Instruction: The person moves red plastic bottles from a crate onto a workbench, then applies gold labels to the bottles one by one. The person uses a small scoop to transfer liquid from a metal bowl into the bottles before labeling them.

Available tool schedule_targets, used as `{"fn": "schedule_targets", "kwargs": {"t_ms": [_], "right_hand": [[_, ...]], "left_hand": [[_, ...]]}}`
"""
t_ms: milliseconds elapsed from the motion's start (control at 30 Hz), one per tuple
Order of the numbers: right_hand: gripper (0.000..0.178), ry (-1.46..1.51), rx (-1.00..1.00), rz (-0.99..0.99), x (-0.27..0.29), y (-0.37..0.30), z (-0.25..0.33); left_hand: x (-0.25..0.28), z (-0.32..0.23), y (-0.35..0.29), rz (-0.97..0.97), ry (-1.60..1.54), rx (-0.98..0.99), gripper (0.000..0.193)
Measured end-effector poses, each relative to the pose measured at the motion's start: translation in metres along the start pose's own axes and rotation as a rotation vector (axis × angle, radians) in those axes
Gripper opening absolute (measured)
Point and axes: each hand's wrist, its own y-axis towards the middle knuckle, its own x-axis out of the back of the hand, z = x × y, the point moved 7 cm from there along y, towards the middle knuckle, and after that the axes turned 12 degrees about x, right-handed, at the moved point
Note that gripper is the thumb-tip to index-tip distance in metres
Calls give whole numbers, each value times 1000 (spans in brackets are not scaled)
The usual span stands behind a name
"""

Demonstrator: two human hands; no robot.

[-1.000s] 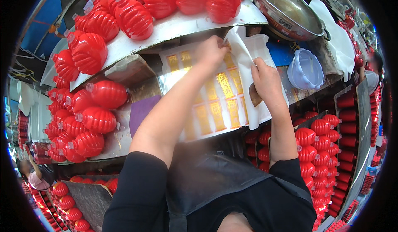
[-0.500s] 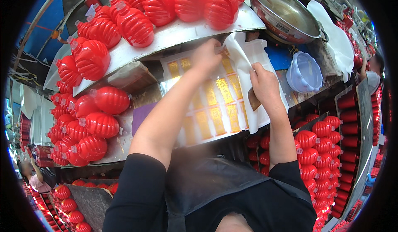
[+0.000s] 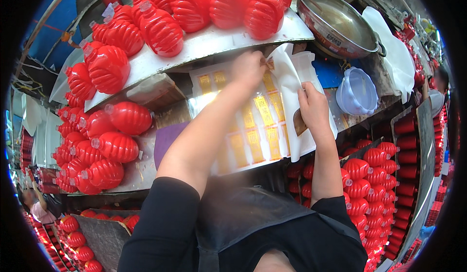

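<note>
A sheet of gold-and-red labels (image 3: 253, 121) lies on the bench in front of me, its labels in rows on white backing. Across its right side a white backing sheet (image 3: 286, 77) is folded up and curled. My right hand (image 3: 314, 107) is closed on this curled sheet's edge, thumb on top. Below those fingers shows a brown, pointed patch (image 3: 299, 123) whose kind I cannot make out. At the far edge of the labels my left hand (image 3: 249, 68) is slightly blurred, its fingers pinched at a small red-and-gold label corner (image 3: 269, 64).
Red ribbed bottles (image 3: 165, 31) stand on a raised white shelf (image 3: 204, 41) beyond the sheet; more lie at left (image 3: 119, 146). At right are a wide metal pan (image 3: 340, 24) and a pale blue plastic basin (image 3: 357, 91). Stacked red bottles (image 3: 372, 179) fill racks lower right.
The view has shifted slightly. My left hand stays at the sheet's far edge, a little nearer, with the red-and-gold corner showing more at its fingertips. My right hand keeps holding the curled backing.
</note>
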Motion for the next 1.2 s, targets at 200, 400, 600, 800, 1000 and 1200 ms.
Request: {"fn": "schedule_targets", "kwargs": {"t_ms": [200,400,600,800,1000,1200], "right_hand": [[16,11,9,-8,0,0,-2],[16,21,25,-27,-1,-2,-1],[16,65,-13,-49,1,-7,-8],[16,48,-11,-51,4,-6,-10],[16,72,-12,-53,3,-7,-7],[16,61,11,-69,4,-7,-7]], "left_hand": [[2,4,1,-18,50,-27,20],[2,0,-1,-6,17,-86,22],[3,-5,3,20,41,-39,18],[10,-6,-1,-32,16,-39,15],[12,-13,-3,-107,-62,-110,13],[10,-17,1,-84,66,-63,12]]}}
